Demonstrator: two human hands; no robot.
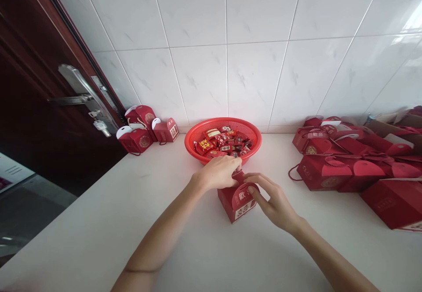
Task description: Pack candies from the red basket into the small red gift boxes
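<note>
A small red candy box (236, 205) with Chinese characters and a pale printed panel stands on the white tabletop (184, 239), right in front of the basket. My left hand (220, 171) comes over its top from the left, fingers curled down on the back flaps and partly hidden. From the right, my right hand (272, 199) pinches the rounded front flap between thumb and fingers. The top flaps stand close together between both hands. Just behind, a red plastic basket (190, 139) holds several wrapped sweets (224, 141) in red and gold.
Several red boxes (140, 138) stand at the back left by the wall. More red boxes (326, 171), some with cord handles, crowd the right side. A tiled wall (253, 77) borders the back. To the left is a dark door (39, 59) with keys in its lock.
</note>
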